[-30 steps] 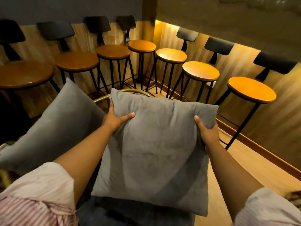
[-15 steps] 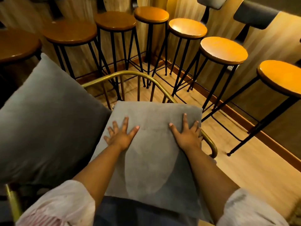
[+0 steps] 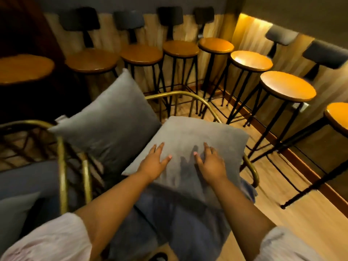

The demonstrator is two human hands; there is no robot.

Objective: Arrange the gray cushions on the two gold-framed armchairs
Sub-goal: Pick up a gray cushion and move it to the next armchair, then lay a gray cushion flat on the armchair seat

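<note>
left hand (image 3: 154, 162) | right hand (image 3: 211, 163) | fingers spread flat on gray cushion (image 3: 197, 140), moved closer together | second armchair (image 3: 60, 147) now seen

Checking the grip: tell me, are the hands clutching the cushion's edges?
No, both the left hand and right hand lie flat and open on the front cushion.

We see round wooden stools (image 3: 287, 85) on black legs lining two walls (image 3: 250, 29), padded backrests (image 3: 282, 34), wood floor (image 3: 310, 223), dark baseboard (image 3: 320, 185).

Bar or café lounge, row of round-seated bar stools (image 3: 287, 85), gold-framed armchair (image 3: 205, 101), wood-panelled wall (image 3: 250, 29)
</note>
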